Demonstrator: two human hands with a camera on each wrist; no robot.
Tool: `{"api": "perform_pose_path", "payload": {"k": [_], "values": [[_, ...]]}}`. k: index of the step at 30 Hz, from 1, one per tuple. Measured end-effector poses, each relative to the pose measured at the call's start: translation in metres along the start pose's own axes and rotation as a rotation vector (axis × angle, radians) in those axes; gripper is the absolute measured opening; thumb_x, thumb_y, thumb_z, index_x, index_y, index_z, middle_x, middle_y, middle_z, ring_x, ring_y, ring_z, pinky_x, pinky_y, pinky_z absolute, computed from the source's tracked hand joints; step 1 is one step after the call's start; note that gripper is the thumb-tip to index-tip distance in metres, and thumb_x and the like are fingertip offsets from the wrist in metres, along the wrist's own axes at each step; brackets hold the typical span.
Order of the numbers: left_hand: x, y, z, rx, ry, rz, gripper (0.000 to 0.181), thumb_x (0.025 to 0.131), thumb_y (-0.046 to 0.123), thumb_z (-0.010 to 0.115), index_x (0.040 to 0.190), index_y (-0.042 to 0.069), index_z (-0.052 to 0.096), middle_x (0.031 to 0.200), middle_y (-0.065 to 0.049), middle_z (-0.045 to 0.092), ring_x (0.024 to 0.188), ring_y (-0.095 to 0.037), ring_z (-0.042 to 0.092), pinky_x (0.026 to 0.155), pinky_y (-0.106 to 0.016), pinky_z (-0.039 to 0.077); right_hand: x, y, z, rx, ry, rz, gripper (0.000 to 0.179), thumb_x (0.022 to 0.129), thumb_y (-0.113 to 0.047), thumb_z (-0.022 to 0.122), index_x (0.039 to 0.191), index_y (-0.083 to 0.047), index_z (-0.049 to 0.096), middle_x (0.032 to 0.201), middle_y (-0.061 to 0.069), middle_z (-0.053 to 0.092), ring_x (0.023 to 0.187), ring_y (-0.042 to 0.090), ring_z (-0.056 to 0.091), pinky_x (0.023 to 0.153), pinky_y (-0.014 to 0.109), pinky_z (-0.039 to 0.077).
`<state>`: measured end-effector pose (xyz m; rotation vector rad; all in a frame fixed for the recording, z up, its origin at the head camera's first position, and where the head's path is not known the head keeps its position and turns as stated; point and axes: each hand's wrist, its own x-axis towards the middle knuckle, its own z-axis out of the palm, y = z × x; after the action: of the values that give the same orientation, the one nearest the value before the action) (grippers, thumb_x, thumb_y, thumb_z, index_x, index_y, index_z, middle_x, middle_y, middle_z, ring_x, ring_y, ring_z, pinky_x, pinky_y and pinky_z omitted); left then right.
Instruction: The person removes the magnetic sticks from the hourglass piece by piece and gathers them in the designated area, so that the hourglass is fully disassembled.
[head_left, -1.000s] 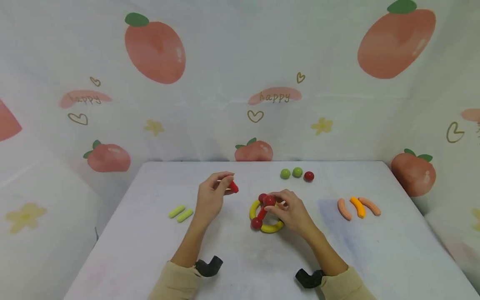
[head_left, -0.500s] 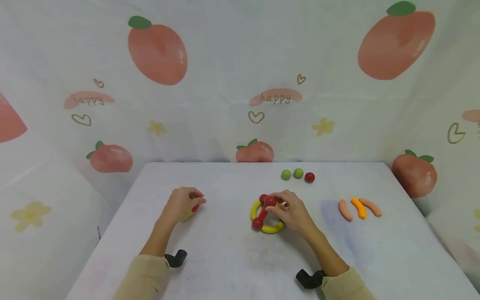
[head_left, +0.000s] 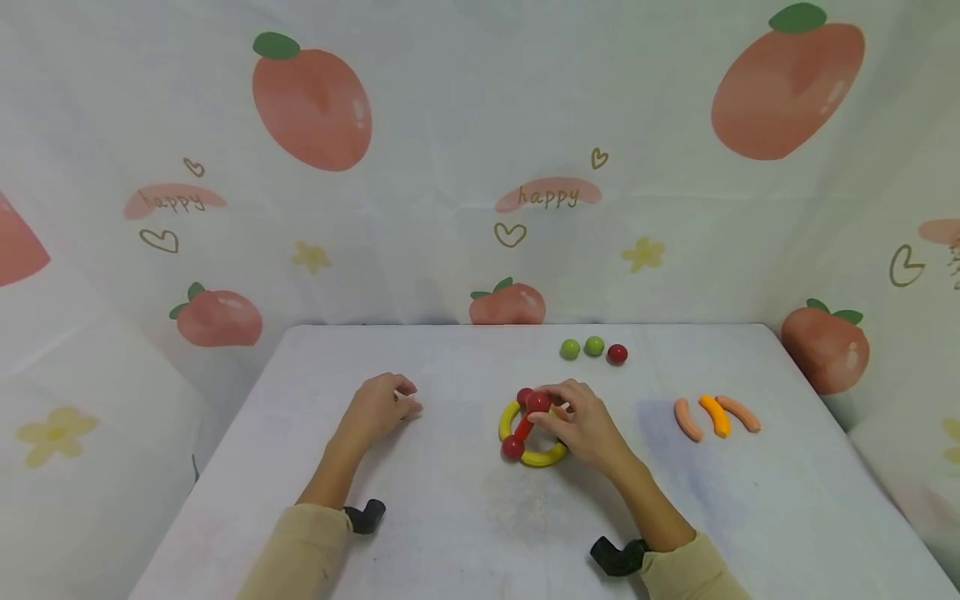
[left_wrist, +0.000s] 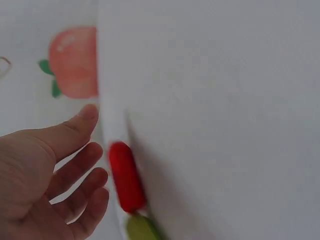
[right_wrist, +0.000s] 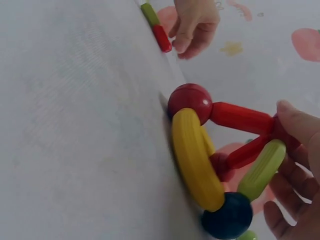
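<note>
My left hand hovers over the left of the table, its thumb and fingers apart with nothing between them. In the left wrist view a short red rod lies just beyond the fingers, end to end with a green rod. The hand hides both rods in the head view. My right hand pinches the top dark red ball of a small frame. That frame has curved yellow rods along its base, a blue ball, and red rods and a green rod rising to the top.
Two green balls and a red ball sit at the table's back. To the right lie two pinkish curved rods and an orange curved rod. A patterned cloth hangs behind the table.
My left hand has carried the red rod leftward, set it down by the green rod and let go, then shifted slightly back right. My right hand stays on the ball.
</note>
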<state>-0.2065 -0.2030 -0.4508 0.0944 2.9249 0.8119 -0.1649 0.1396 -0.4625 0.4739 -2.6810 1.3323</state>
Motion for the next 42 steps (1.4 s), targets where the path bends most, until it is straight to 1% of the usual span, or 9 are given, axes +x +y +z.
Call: {"api": "perform_pose_path", "payload": {"k": [3, 5, 10, 14, 17, 24, 31, 36, 42], "values": [[-0.005, 0.024, 0.001, -0.056, 0.015, 0.045, 0.034, 0.089, 0.029, 0.08, 0.117, 0.013, 0.072, 0.114, -0.004, 0.073, 0.101, -0.021, 0.063, 0.088, -0.04, 0.055, 0.001, -0.004, -0.003, -0.043, -0.019, 0.003, 0.039, 0.087, -0.031, 0.081, 0.122, -0.02, 0.07, 0.107, -0.004, 0.068, 0.101, 0.016, 0.055, 0.083, 0.029, 0.054], [-0.009, 0.042, 0.007, -0.118, 0.0, 0.086, 0.037, 0.088, 0.031, 0.081, 0.12, 0.015, 0.072, 0.116, -0.003, 0.073, 0.103, -0.019, 0.063, 0.086, -0.036, 0.056, 0.002, -0.008, -0.006, -0.076, -0.039, 0.011, 0.041, 0.087, -0.033, 0.082, 0.123, -0.02, 0.07, 0.107, -0.005, 0.068, 0.101, 0.018, 0.055, 0.082, 0.029, 0.052], [-0.019, 0.083, 0.034, -0.243, -0.089, 0.17, 0.04, 0.089, 0.035, 0.079, 0.124, 0.019, 0.07, 0.116, 0.0, 0.073, 0.099, -0.016, 0.062, 0.078, -0.027, 0.058, 0.006, -0.017, -0.011, -0.197, -0.103, 0.019, 0.047, 0.086, -0.037, 0.081, 0.128, -0.019, 0.069, 0.109, -0.004, 0.067, 0.106, 0.022, 0.056, 0.084, 0.031, 0.052], [-0.021, 0.102, 0.057, -0.284, -0.133, 0.157, 0.035, 0.088, 0.037, 0.08, 0.118, 0.02, 0.072, 0.11, 0.003, 0.074, 0.092, -0.016, 0.061, 0.074, -0.027, 0.056, 0.01, -0.024, -0.013, -0.307, -0.137, -0.033, 0.047, 0.085, -0.038, 0.083, 0.126, -0.02, 0.07, 0.106, -0.003, 0.066, 0.103, 0.019, 0.056, 0.083, 0.031, 0.052], [-0.022, 0.108, 0.071, -0.306, -0.149, 0.136, 0.031, 0.086, 0.038, 0.082, 0.111, 0.021, 0.074, 0.105, 0.005, 0.075, 0.088, -0.016, 0.061, 0.073, -0.027, 0.055, 0.011, -0.026, -0.012, -0.336, -0.137, -0.069, 0.044, 0.083, -0.034, 0.084, 0.123, -0.02, 0.072, 0.103, -0.003, 0.064, 0.101, 0.016, 0.054, 0.081, 0.03, 0.052], [-0.021, 0.109, 0.091, -0.334, -0.118, 0.202, 0.029, 0.089, 0.034, 0.08, 0.112, 0.016, 0.077, 0.101, 0.004, 0.076, 0.085, -0.011, 0.062, 0.072, -0.021, 0.055, 0.009, -0.023, -0.011, -0.235, -0.119, -0.056, 0.038, 0.086, -0.027, 0.082, 0.121, -0.018, 0.073, 0.102, -0.004, 0.062, 0.1, 0.014, 0.054, 0.085, 0.03, 0.055], [-0.021, 0.109, 0.094, -0.352, -0.089, 0.219, 0.03, 0.089, 0.034, 0.079, 0.113, 0.015, 0.078, 0.102, 0.004, 0.077, 0.086, -0.01, 0.063, 0.073, -0.02, 0.056, 0.007, -0.017, -0.01, -0.094, -0.105, -0.061, 0.04, 0.089, -0.019, 0.079, 0.127, -0.013, 0.07, 0.107, 0.0, 0.065, 0.098, 0.015, 0.06, 0.084, 0.028, 0.058], [-0.021, 0.108, 0.094, -0.351, -0.09, 0.224, 0.028, 0.09, 0.032, 0.079, 0.112, 0.015, 0.078, 0.098, 0.005, 0.078, 0.084, -0.009, 0.063, 0.072, -0.021, 0.055, 0.007, -0.012, -0.01, -0.046, -0.11, -0.084, 0.04, 0.091, -0.022, 0.077, 0.128, -0.011, 0.069, 0.11, 0.002, 0.071, 0.095, 0.014, 0.062, 0.081, 0.025, 0.057], [-0.021, 0.11, 0.093, -0.339, -0.087, 0.221, 0.027, 0.09, 0.032, 0.079, 0.11, 0.016, 0.078, 0.095, 0.005, 0.077, 0.081, -0.009, 0.062, 0.07, -0.021, 0.054, 0.007, -0.007, -0.01, 0.018, -0.135, -0.053, 0.04, 0.094, -0.025, 0.073, 0.131, -0.01, 0.067, 0.109, 0.003, 0.073, 0.092, 0.014, 0.062, 0.078, 0.021, 0.055]]}}
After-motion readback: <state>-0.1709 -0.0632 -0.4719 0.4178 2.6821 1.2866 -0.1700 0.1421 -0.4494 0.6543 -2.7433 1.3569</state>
